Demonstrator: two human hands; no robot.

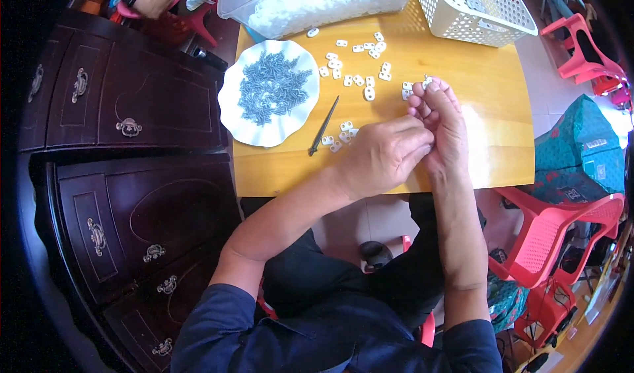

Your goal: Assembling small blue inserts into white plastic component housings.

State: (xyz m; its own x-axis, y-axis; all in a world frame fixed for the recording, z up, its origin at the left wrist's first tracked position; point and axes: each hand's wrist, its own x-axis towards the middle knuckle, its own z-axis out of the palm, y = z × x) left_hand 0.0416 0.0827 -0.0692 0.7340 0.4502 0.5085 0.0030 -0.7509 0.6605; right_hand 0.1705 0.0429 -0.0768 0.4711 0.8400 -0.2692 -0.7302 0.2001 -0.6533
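Over the front right of the table, both my hands meet. My right hand is closed, pinching a small white plastic piece between thumb and fingertips. My left hand is closed against the right palm, its fingers bunched; whatever they hold is hidden. Small white two-holed plastic pieces lie scattered beyond the hands, and a few more sit just left of the left hand. Left of those rests a dark pointed tool. A white scalloped plate carries a heap of small grey metal springs.
A clear plastic bin full of white pieces and a cream perforated basket stand at the table's far side. Dark wooden drawers flank the left. Pink plastic chairs and a green bag are at right. Another person's arm shows far left.
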